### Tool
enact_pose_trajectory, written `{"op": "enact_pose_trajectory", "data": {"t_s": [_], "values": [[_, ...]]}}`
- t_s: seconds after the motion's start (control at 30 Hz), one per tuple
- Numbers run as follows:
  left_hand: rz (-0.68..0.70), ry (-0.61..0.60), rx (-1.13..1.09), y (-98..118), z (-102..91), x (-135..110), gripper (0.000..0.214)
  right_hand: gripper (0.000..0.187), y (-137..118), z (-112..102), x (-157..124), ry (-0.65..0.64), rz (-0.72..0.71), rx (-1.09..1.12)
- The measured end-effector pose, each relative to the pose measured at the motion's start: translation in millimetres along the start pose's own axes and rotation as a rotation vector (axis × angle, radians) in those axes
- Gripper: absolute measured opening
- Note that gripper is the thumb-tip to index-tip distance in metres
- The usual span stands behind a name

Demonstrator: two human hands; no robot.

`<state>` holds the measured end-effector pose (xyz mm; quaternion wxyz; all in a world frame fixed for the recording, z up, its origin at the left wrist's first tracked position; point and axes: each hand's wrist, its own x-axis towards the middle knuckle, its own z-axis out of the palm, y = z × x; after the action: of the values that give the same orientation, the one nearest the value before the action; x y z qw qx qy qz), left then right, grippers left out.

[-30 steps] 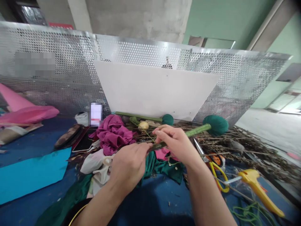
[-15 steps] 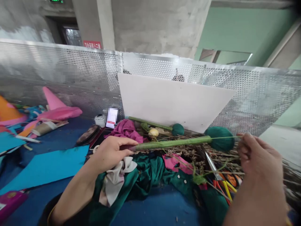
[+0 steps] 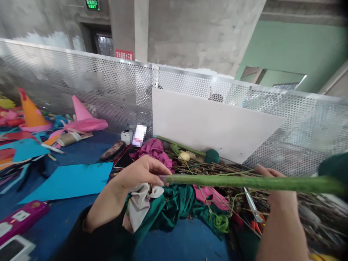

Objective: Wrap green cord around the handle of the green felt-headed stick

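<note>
My left hand [image 3: 141, 173] pinches the near end of a green-wrapped stick [image 3: 225, 181], which lies level across the view. A dark green ball [image 3: 333, 168] sits at the stick's blurred right end. Behind the stick is my right hand [image 3: 272, 177], partly hidden, its fingers closed on a thin green string [image 3: 239, 173]. More string lies in a tangle [image 3: 220, 222] on the dark green cloth [image 3: 174, 203]. Under my left wrist is a whitish cloth [image 3: 141, 203]. Scissors [image 3: 252, 204] lie beside my right forearm.
Dry twigs [image 3: 217, 167] and another stick with a green ball [image 3: 212, 156] lie behind. A white board [image 3: 206, 123] leans on the perforated metal screen [image 3: 119, 87]. To the left are blue sheet [image 3: 73, 179], felt hats [image 3: 84, 119] and a purple tool [image 3: 23, 221].
The stick and ball have swung rightward and nearer to me. My right hand has moved from beyond the ball to behind the stick. The view has shifted left.
</note>
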<state>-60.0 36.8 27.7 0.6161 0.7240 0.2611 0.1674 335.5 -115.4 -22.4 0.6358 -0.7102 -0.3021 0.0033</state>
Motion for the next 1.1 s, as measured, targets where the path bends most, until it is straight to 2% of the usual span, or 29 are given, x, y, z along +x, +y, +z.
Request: {"op": "enact_pose_trajectory", "data": {"t_s": [0.03, 0.1, 0.17, 0.23, 0.3, 0.37, 0.4, 0.43, 0.47, 0.53, 0.6, 0.63, 0.7, 0.8, 0.9, 1.0, 1.1], "values": [[0.013, 0.006, -0.074, -0.1, 7.5, 3.0, 0.029, 0.019, -5.7, 5.9, -2.9, 0.042, 0.019, -0.07], [0.062, 0.028, -0.249, 1.4, 23.0, 7.9, 0.03, 0.015, -23.3, 19.4, -14.3, 0.052, -0.048, -0.206], [0.087, 0.081, -0.376, 4.6, 36.5, 10.4, 0.029, 0.019, -46.3, 37.3, -35.0, -0.014, -0.179, -0.23], [0.096, 0.151, -0.456, 8.3, 45.8, 10.3, 0.03, 0.028, -69.4, 59.6, -64.2, -0.227, -0.235, -0.007], [0.088, 0.201, -0.504, 11.0, 50.5, 8.9, 0.032, 0.031, -88.1, 82.4, -95.9, -0.547, -0.279, 0.16], [0.072, 0.235, -0.54, 11.7, 51.4, 8.0, 0.033, 0.03, -100.3, 99.8, -121.7, -0.809, -0.325, 0.24], [0.065, 0.252, -0.559, 11.3, 51.0, 8.0, 0.033, 0.024, -104.0, 105.0, -130.6, -0.894, -0.347, 0.219], [0.06, 0.271, -0.579, 10.4, 50.3, 8.4, 0.034, 0.014, -106.2, 107.7, -136.7, -0.925, -0.365, 0.191], [0.054, 0.288, -0.596, 9.2, 49.5, 9.2, 0.035, 0.008, -107.1, 108.3, -140.3, -0.904, -0.385, 0.167], [0.047, 0.314, -0.616, 5.8, 49.0, 11.9, 0.037, 0.023, -106.4, 105.7, -142.7, -0.745, -0.422, 0.197], [0.05, 0.317, -0.627, 1.7, 51.0, 15.6, 0.039, 0.027, -104.4, 103.3, -143.7, -0.572, -0.445, 0.37], [0.057, 0.309, -0.633, -0.4, 53.1, 17.8, 0.039, 0.027, -103.5, 103.7, -144.9, -0.538, -0.438, 0.477], [0.071, 0.285, -0.649, -4.1, 59.3, 22.4, 0.036, 0.03, -102.9, 108.0, -149.0, -0.577, -0.366, 0.677], [0.067, 0.301, -0.622, -7.4, 69.7, 28.7, 0.032, 0.035, -103.9, 118.2, -155.2, -0.669, -0.156, 0.875], [0.059, 0.359, -0.578, -8.2, 75.9, 33.0, 0.04, 0.04, -103.4, 123.8, -158.6, -0.569, -0.018, 0.923], [0.059, 0.372, -0.577, -8.1, 77.4, 35.0, 0.047, 0.042, -97.9, 123.7, -162.4, -0.464, 0.007, 0.836], [0.052, 0.367, -0.566, -8.1, 77.7, 35.2, 0.045, 0.041, -90.2, 122.6, -168.3, -0.459, -0.075, 0.737]]}}
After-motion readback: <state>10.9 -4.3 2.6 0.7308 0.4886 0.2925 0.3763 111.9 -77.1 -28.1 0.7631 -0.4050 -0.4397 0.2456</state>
